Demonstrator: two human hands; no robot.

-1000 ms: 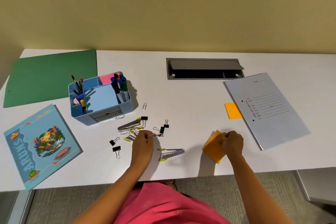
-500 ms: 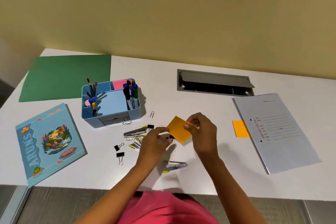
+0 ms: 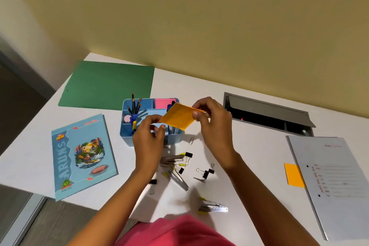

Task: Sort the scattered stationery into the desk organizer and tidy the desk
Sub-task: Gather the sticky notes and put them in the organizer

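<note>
While both hands' fingers pinch one orange pad — second orange note lies apart

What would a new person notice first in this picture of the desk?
First, the orange sticky-note pad held up by both hands, left hand and right hand, above the blue desk organizer at centre. Then the binder clips scattered on the white desk below, and the illustrated blue notebook at left.
</note>
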